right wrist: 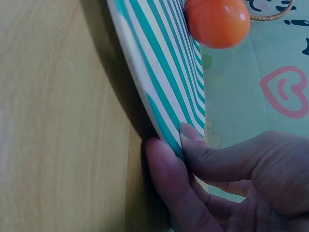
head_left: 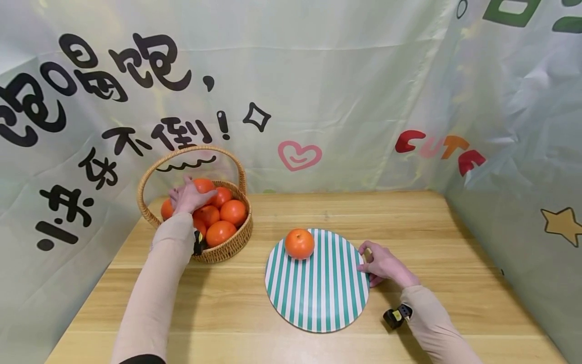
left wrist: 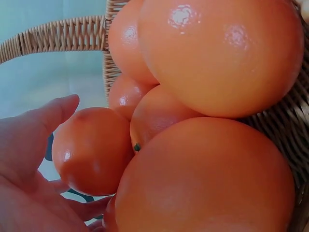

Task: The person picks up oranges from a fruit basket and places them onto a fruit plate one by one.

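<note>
We have the left hand (head_left: pixel 188 197) over the far left part of the wicker basket (head_left: pixel 233 246), thumb and fingers spread about an orange fruit (head_left: pixel 203 185) in the heap; thumb looks straight, and we can't tell how firmly the fingers touch. More fruits (head_left: pixel 221 233) lie packed together in the basket, right of and nearer than that hand; the handle (head_left: pixel 200 148) stands upright over them. Right hand (head_left: pixel 384 263) pinches the right edge of the round plate (head_left: pixel 318 303), thumb on the striped face, a finger at the rim's outer side. Plate is green-and-white striped, lies on the wooden table (head_left: pixel 236 308) right of the basket and a bit nearer, well apart from it. We see a single fruit (head_left: pixel 299 243) on the plate's far left part, well apart from both hands. Behind, a pale printed cloth (head_left: pixel 354 101) hangs past the table's far edge, with a pink heart (head_left: pixel 299 155) beyond the plate.
</note>
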`<action>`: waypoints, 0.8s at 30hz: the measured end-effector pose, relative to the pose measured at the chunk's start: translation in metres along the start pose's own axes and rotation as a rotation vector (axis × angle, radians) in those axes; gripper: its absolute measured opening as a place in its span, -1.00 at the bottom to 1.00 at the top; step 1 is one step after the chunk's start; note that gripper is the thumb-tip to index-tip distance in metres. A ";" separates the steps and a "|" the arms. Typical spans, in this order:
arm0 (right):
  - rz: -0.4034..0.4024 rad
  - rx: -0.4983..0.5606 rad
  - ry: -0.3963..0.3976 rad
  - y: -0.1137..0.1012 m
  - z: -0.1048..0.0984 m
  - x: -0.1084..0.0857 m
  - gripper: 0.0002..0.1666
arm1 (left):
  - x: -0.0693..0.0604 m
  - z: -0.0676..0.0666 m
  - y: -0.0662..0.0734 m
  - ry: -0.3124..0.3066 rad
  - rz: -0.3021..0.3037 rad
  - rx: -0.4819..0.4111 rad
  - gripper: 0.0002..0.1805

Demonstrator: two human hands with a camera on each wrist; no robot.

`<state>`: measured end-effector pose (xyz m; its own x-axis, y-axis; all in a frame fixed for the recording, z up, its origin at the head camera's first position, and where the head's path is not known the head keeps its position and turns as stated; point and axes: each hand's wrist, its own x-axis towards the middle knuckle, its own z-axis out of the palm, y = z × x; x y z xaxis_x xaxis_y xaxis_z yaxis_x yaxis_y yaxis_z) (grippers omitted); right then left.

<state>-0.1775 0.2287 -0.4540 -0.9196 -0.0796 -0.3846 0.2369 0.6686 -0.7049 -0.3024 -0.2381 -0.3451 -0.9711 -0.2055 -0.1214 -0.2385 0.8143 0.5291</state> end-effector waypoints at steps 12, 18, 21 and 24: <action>-0.011 0.007 -0.003 -0.001 0.000 -0.001 -0.61 | 0.001 -0.002 0.000 -0.016 -0.006 0.034 -0.02; -0.010 -0.002 -0.004 -0.002 0.000 -0.001 -0.61 | -0.001 -0.002 -0.001 0.016 0.014 0.010 -0.06; -0.010 -0.001 -0.004 -0.002 -0.001 -0.001 -0.61 | 0.000 -0.001 -0.002 0.046 0.044 0.007 -0.06; -0.005 0.002 -0.004 -0.002 0.000 -0.001 -0.61 | 0.002 0.001 -0.001 0.091 0.072 0.010 -0.04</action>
<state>-0.1769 0.2276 -0.4515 -0.9195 -0.0865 -0.3835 0.2326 0.6668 -0.7080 -0.3040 -0.2393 -0.3467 -0.9809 -0.1944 -0.0066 -0.1688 0.8339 0.5254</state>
